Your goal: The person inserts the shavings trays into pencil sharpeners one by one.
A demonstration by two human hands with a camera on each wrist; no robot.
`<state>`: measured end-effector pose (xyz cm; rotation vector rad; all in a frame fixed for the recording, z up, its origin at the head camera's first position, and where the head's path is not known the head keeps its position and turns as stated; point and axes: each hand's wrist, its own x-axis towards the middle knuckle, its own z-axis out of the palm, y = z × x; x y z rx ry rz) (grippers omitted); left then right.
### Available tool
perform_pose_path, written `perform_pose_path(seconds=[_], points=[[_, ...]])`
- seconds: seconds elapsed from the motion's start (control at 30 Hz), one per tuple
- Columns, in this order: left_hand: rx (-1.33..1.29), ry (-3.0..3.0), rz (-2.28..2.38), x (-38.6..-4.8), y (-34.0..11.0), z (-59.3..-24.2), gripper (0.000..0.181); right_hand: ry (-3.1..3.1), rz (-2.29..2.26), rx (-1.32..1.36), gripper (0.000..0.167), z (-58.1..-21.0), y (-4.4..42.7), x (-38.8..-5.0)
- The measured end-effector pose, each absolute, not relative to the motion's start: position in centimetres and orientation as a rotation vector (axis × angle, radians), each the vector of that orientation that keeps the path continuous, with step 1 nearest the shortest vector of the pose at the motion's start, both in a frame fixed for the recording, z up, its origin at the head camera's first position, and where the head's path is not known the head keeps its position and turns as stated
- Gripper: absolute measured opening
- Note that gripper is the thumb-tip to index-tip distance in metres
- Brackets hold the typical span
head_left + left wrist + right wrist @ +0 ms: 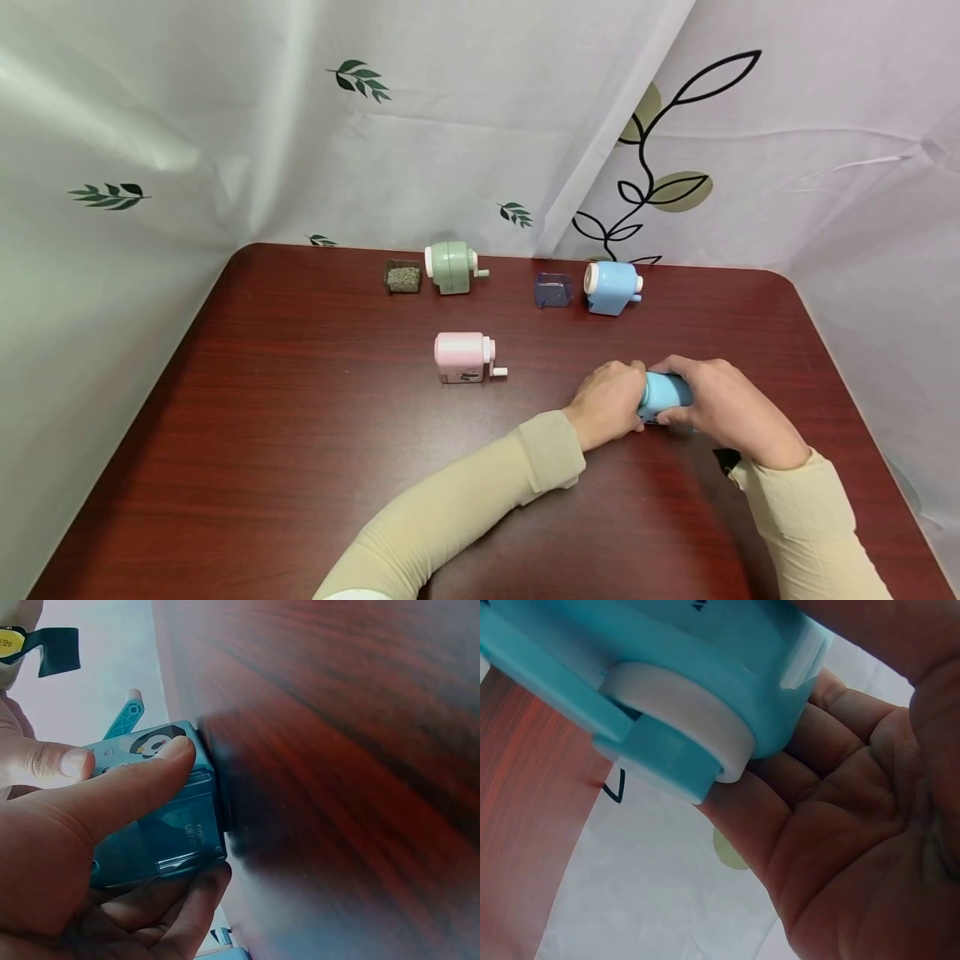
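A turquoise pencil sharpener with a panda picture is held between both hands at the right of the table. My left hand grips its clear blue drawer end, thumb along the side and fingers beneath. From the other side my right hand holds the body, thumb on one face and fingers round the other. In the right wrist view the crank and its white ring stand close to the right palm. The sharpener's lower edge is at the tabletop in the left wrist view.
Behind stand a green sharpener, a drawer with shavings, a blue sharpener and a clear blue drawer. A pink sharpener stands mid-table. The patterned white curtain rises behind the table's back edge.
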<state>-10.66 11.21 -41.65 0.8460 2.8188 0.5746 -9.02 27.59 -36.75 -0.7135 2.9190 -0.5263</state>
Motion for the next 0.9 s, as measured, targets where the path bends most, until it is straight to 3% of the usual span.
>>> perform_pose_path(seconds=[0.53,0.8,0.9], points=[[0.837,2.809,0.607,-10.7,11.2,-41.7,0.056,2.907,-0.518,-0.68,0.052,-36.4,27.5,-9.1],[0.924,2.832,0.443,-9.4,10.0,-40.0,0.087,2.881,-0.507,-0.657,0.059,-36.4,27.4,-9.1],[1.01,2.848,0.459,-8.8,8.8,-38.4,0.085,2.866,-0.515,-0.643,0.066,-36.4,27.4,-9.0]])
